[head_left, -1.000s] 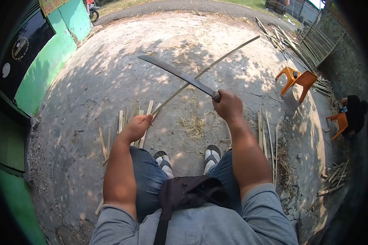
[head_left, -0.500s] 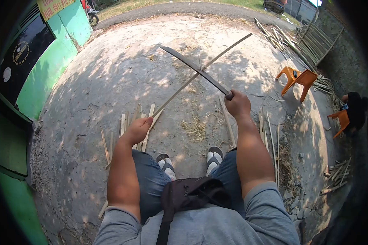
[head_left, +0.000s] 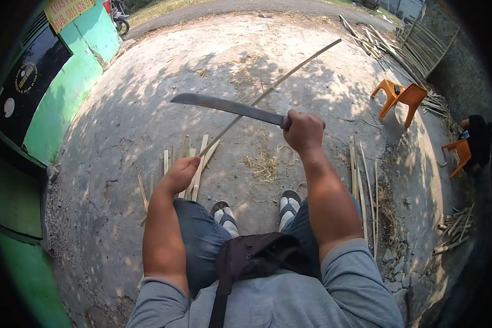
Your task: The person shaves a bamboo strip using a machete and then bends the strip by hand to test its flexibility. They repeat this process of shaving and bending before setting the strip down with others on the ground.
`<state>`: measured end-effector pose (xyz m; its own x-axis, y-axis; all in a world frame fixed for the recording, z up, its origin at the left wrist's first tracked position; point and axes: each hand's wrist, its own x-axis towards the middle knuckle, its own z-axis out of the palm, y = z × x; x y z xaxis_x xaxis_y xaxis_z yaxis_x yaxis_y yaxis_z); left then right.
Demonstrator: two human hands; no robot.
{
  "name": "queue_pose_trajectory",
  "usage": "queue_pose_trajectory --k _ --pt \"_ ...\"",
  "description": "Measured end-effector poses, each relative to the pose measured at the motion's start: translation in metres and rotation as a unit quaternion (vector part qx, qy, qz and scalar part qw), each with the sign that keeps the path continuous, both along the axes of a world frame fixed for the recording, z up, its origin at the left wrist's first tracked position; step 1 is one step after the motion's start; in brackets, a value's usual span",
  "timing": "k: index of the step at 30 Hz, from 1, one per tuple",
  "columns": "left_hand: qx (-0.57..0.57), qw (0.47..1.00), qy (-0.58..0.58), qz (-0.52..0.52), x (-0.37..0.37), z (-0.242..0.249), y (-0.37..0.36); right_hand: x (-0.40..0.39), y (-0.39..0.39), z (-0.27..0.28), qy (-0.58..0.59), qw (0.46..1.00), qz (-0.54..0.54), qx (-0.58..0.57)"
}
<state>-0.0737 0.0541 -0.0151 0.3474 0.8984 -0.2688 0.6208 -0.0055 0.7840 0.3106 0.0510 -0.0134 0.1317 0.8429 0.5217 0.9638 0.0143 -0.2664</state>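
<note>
Head: strip (head_left: 268, 90) beyond left grip (head_left: 181, 172)

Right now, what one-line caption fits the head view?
Seated person's right hand holds a long dark machete against a thin bamboo strip held by the left hand.

Bright sun, dappled leaf shadows, sharp focus, fisheye bending, dark vignetted edges

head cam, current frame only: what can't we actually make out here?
- Machete handle: head view, wrapped inside the right hand; only the blade shows.
- Near end of the bamboo strip: covered by the left hand.
- Whether blade touches strip where they cross: cannot tell.
- Green wall sign: cut by the top edge, text too small.
- Seated person: at the dark right rim, mostly lost.
</note>
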Motion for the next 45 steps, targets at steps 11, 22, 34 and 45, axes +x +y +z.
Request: queue_pose_trajectory --k 11,22,34,45 --pt "0.005 0.999 0.045 -0.021 0.02 -0.001 0.0 -0.01 -0.014 0.004 0.077 0.995 -0.005 -0.068" --pt "0.054 0.994 0.04 -0.084 0.012 0.002 0.003 0.032 0.01 -0.005 0.154 0.972 -0.12 -0.133" --pt "0.017 0.999 -0.015 -0.027 0.023 -0.002 -0.002 -0.042 -0.007 -0.003 -0.007 0.996 0.091 0.0" --pt "0.08 0.994 0.051 -0.062 0.03 0.005 -0.001 0.024 0.002 -0.008 0.162 0.969 -0.165 -0.09"
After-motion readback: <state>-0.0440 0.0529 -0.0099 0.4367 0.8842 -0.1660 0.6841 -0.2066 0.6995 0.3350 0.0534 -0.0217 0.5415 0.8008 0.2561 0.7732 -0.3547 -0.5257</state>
